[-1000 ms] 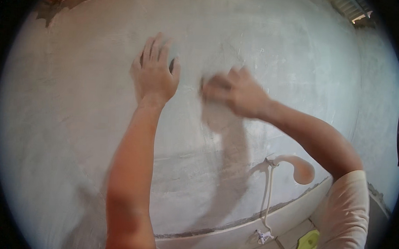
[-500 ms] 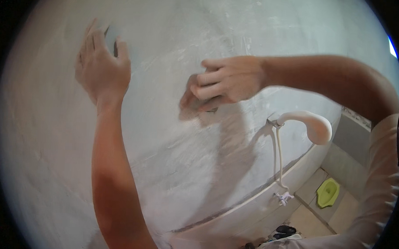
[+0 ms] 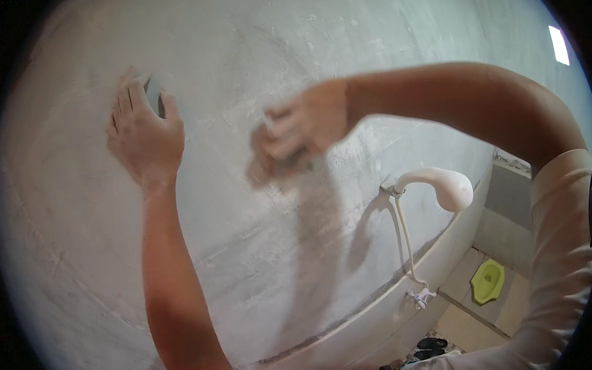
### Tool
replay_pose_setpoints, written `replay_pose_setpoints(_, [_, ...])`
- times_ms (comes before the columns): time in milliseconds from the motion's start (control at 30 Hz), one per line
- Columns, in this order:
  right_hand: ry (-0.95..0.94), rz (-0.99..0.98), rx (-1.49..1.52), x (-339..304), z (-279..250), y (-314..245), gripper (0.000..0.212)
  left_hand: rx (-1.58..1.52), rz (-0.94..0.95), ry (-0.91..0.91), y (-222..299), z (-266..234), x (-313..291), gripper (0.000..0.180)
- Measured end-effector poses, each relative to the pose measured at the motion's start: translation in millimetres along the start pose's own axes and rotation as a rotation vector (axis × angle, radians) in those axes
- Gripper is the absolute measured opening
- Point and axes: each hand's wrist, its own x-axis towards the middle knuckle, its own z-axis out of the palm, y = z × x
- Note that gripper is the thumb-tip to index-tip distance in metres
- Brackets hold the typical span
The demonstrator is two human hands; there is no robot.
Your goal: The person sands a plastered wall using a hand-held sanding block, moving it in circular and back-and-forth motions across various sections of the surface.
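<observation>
While the left hand (image 3: pixel 146 133) clasps a grey pad (image 3: pixel 154 94) against the grey wall (image 3: pixel 248 72), spread perhaps to press it flat, the blurred right hand (image 3: pixel 306 123), well apart, curls around a dark block (image 3: pixel 292 158) by that wall, probably for firm grip, up-left of a white shower head (image 3: pixel 449 189).

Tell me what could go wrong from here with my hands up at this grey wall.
Your right hand, blurred close to the scuffed grey wall, might scrape its knuckles. The flat-sided grey block that your left hand seems to grip could slip and fall. If your right arm dropped, it might knock the white, curved shower head sticking out below.
</observation>
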Motion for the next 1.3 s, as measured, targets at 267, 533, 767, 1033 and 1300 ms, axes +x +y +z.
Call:
replay_pose_setpoints(267, [0.275,0.882,0.045,30,6,-10,0.059,-0.028,-0.065,-0.119,7,-10,-4,0.039])
replay_pose_setpoints(533, [0.159,0.723,0.277,-10,-10,11,0.037,-0.041,-0.062,-0.082,9,-12,0,0.043])
replay_pose_setpoints(767, [0.02,0.7,0.344,23,3,-50,0.06,-0.036,-0.033,-0.012,-1,-2,-10,0.047])
replay_pose_setpoints(1033, [0.112,0.766,0.031,-10,-21,17,0.054,0.019,-0.126,-0.174,6,-12,-6,0.047])
replay_pose_setpoints(1300, [0.085,0.456,0.491,14,-4,-47,0.058,0.053,-0.038,0.0,-1,-1,-13,0.048])
